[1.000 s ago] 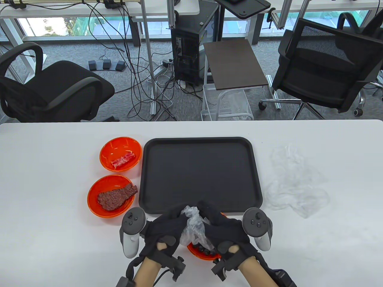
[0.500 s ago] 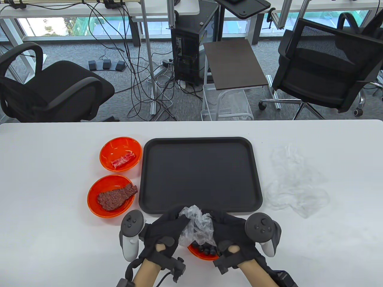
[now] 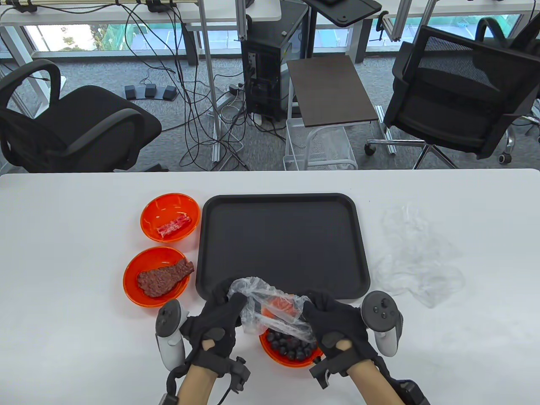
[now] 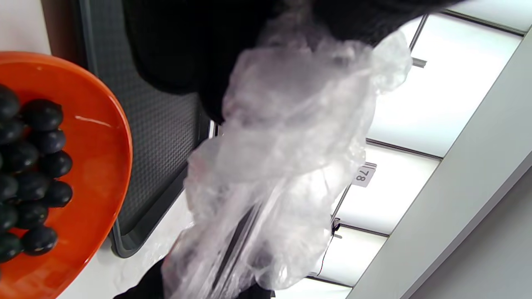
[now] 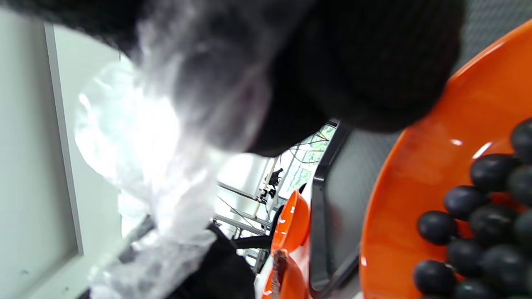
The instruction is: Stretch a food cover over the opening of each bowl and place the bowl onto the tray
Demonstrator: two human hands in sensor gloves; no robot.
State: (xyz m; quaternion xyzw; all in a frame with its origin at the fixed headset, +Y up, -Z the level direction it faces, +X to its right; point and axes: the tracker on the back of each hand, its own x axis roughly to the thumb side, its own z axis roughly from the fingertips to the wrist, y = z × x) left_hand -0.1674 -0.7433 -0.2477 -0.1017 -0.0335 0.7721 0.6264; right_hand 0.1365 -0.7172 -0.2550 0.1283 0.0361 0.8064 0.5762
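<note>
A clear plastic food cover [image 3: 270, 306] hangs stretched between both hands, just above an orange bowl of dark berries [image 3: 289, 348] at the table's front edge. My left hand [image 3: 219, 312] grips the cover's left side and my right hand [image 3: 327, 316] grips its right side. The cover [image 4: 286, 158] fills the left wrist view beside the berry bowl [image 4: 62, 166]. In the right wrist view the cover [image 5: 158, 137] is blurred next to the berry bowl [image 5: 436, 174]. The black tray [image 3: 280, 247] lies just beyond, with nothing on it.
Left of the tray stand an orange bowl with a brown meat piece [image 3: 157, 276] and another with red strips [image 3: 170, 217]. Several loose clear covers [image 3: 415, 261] lie right of the tray. Office chairs and cables are beyond the table's far edge.
The hands have drawn apart, pulling the crumpled cover open over the berry bowl. More of the bowl and its berries shows now.
</note>
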